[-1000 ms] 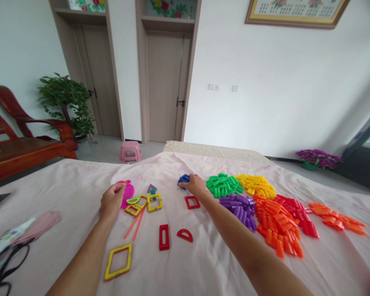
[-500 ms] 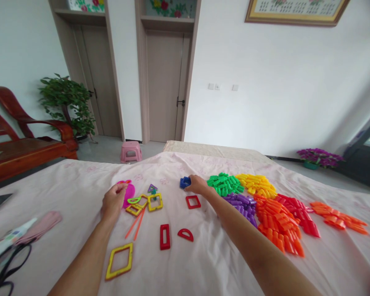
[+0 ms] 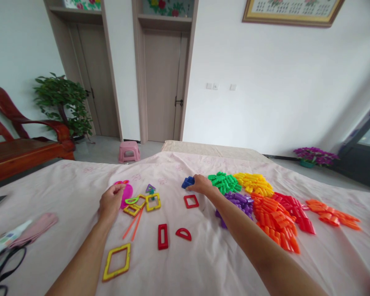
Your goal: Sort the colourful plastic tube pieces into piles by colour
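Note:
My left hand (image 3: 111,200) is closed in a pinch at the edge of a flat magenta plastic piece (image 3: 127,195) with orange-red parts at its top. My right hand (image 3: 202,184) has its fingers closed on a small cluster of blue plastic blocks (image 3: 188,181), just left of the green block pile (image 3: 225,182). Between the hands lie a yellow square frame (image 3: 153,202), a purple triangle (image 3: 150,188), a lime half-ring (image 3: 132,200) and two thin orange sticks (image 3: 132,224). Nearer me are a red square frame (image 3: 191,201), a red rectangle (image 3: 163,237) and a red half-ring (image 3: 183,234).
Purple (image 3: 239,204), yellow (image 3: 255,183), orange (image 3: 274,220) and red (image 3: 296,211) block piles sit right, with more orange pieces (image 3: 333,213) beyond. A larger yellow frame (image 3: 116,262) lies near my left forearm. Black glasses (image 3: 6,267) and a pink cloth item (image 3: 35,230) lie far left.
My right hand and the blue blocks have shifted slightly right, towards the green pile. My left hand stays at the magenta piece. The whole view has turned a little.

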The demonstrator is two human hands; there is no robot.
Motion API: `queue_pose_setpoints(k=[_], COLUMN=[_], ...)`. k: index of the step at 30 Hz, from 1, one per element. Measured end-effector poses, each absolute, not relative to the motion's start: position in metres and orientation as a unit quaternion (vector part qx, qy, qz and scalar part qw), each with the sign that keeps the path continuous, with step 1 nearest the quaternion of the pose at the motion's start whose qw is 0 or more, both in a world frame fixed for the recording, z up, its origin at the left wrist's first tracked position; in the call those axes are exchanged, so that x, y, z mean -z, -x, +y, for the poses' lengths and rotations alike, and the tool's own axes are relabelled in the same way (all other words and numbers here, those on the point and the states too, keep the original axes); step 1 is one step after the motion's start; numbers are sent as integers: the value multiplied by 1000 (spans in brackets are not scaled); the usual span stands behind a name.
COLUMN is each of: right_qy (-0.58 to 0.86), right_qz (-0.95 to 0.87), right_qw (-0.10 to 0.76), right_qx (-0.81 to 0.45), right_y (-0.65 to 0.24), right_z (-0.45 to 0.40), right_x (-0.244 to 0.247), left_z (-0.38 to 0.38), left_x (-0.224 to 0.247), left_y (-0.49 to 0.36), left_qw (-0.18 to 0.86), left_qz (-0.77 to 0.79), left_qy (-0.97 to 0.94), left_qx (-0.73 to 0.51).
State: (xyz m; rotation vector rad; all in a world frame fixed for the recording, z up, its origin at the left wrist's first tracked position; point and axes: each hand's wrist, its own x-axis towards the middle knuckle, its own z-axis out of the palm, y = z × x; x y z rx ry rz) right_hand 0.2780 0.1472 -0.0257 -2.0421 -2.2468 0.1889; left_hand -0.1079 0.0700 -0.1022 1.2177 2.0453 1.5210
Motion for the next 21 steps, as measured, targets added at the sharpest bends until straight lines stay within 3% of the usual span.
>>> queue_pose_setpoints(k=[8, 16, 21], right_qy=[666, 654, 646], right_qz=[-739, -753, -759], right_qw=[89, 44, 61], right_qx=[-42, -50, -50], right_y=[-273, -271, -269], right_z=[144, 146, 145], right_x=[24, 27, 30], left_z=[72, 71, 71], left_x=[104, 105, 102], left_y=[109, 110, 108], left_qw=[160, 163, 166], left_qz=[710, 710, 705], left_qy=[-430, -431, -433], left_qx=[-535, -533, -537])
